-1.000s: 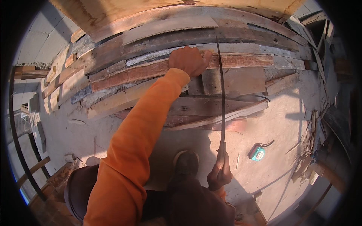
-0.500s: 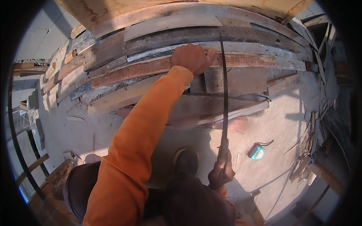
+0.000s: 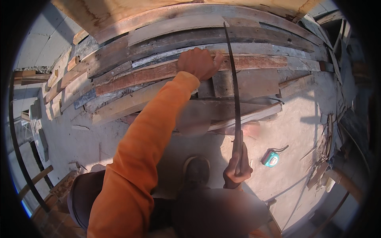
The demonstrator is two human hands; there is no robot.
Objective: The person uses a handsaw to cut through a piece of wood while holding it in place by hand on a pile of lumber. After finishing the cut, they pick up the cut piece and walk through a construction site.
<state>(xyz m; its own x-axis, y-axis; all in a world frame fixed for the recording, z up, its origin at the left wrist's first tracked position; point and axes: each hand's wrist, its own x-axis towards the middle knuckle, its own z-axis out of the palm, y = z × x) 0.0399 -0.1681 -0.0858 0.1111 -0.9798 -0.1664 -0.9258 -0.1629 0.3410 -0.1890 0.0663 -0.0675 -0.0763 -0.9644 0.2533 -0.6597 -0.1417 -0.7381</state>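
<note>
My left hand [image 3: 195,62], at the end of an orange sleeve, grips the edge of a reddish wooden plank [image 3: 262,62] lying crosswise among weathered boards, its fingers curled over the wood and the thumb toward the saw. My right hand [image 3: 237,168] is closed round the handle of a long, dark handsaw [image 3: 236,95]. The blade runs away from me across the boards just right of my left hand, its tip reaching the pale board [image 3: 174,27] farther back. Whether its teeth sit in a cut I cannot tell.
A teal tape measure [image 3: 272,159] lies on the concrete floor [image 3: 289,178] to the right. Loose scrap wood [image 3: 327,142] is piled along the right, a plywood sheet [image 3: 190,6] spans the top, and my shoe [image 3: 196,170] shows below. A dark bar [image 3: 16,139] runs down the left.
My right hand and the saw have moved forward, away from me, so the blade tip now reaches farther across the boards. My left hand stays on the plank.
</note>
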